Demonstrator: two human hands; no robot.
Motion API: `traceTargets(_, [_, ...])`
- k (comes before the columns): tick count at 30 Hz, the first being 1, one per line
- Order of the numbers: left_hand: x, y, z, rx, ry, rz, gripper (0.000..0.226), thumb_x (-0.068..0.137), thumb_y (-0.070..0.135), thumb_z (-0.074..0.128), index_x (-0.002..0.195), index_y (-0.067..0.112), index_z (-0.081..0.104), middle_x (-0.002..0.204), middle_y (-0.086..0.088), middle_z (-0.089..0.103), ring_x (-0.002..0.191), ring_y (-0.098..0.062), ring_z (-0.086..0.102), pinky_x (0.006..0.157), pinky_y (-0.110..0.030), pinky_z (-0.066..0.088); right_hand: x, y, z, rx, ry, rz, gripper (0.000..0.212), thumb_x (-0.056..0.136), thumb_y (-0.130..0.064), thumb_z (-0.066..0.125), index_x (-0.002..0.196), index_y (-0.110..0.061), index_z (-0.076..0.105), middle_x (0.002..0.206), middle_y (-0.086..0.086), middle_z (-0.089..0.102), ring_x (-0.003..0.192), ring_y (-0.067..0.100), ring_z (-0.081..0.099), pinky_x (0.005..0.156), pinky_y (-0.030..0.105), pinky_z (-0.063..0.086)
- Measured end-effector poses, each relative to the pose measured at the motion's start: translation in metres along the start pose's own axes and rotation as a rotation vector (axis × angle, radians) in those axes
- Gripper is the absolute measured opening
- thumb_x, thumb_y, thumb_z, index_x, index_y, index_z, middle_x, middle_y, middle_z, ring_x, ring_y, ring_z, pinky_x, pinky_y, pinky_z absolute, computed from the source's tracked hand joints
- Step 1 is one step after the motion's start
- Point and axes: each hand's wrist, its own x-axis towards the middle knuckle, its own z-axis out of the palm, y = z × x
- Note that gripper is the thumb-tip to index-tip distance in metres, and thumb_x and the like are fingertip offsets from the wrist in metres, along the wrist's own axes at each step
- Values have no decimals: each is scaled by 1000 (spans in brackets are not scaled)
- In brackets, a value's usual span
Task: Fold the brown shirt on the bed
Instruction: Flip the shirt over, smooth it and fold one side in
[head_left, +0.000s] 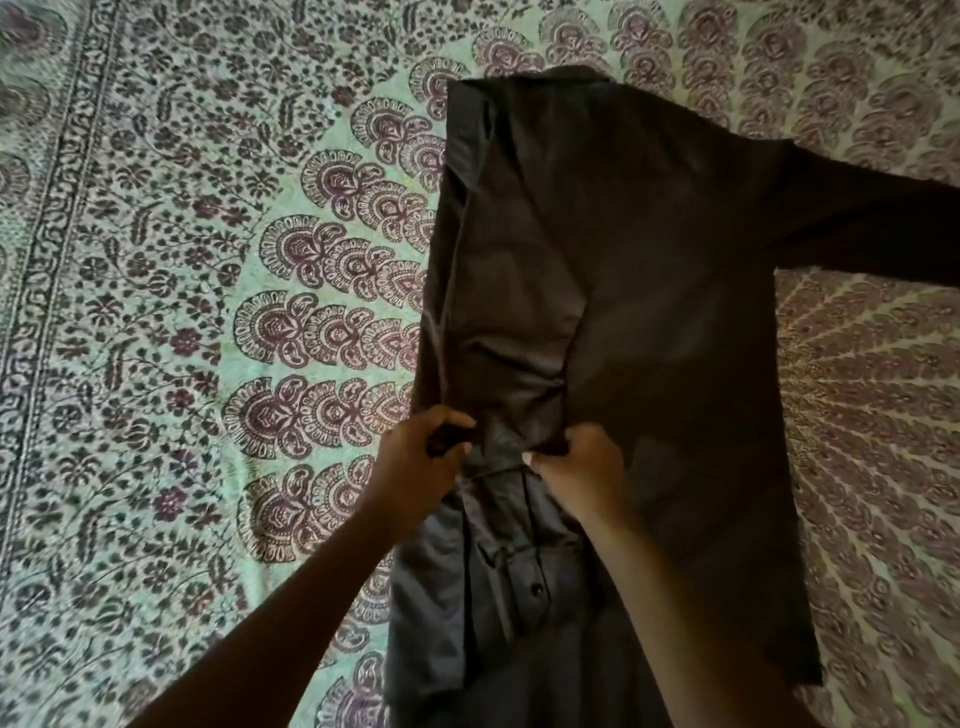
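The brown shirt lies face down on the bed, collar end far, hem end near me. Its left side is folded inward over the back, and one long sleeve stretches out to the right edge of the view. My left hand pinches the cloth at the shirt's left edge. My right hand grips a bunched fold of the turned-over cloth near the middle. Below my hands a buttoned strip of the shirt shows.
A bedsheet printed with dark floral and paisley patterns on pale green covers the whole bed. A patterned border band runs down the far left.
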Motion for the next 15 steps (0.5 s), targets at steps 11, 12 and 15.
traceTargets(11, [-60,-17,5,-67,-23,88,72,77,25,81,144,20,54,136,-1,58,90,-24,72,78,-45,63,-66,59,12,181,-163,32,47,63,-55,87,89,-21,69,85,-3,73,80,19,71,75,40,60])
traceTargets(12, [-64,-18,6,-61,-62,74,84,75,22,85,150,20,48,143,2,52,89,-21,71,79,-42,63,-71,63,13,156,-182,36,38,66,-45,90,89,-22,70,84,-2,74,79,20,71,77,41,62])
traceTargets(15, [-76,-18,2,-5,-172,68,109,71,14,90,160,26,29,158,7,35,118,-8,59,97,-32,58,-82,74,16,195,-133,29,17,82,-27,84,89,-22,70,90,0,74,86,21,71,85,46,61])
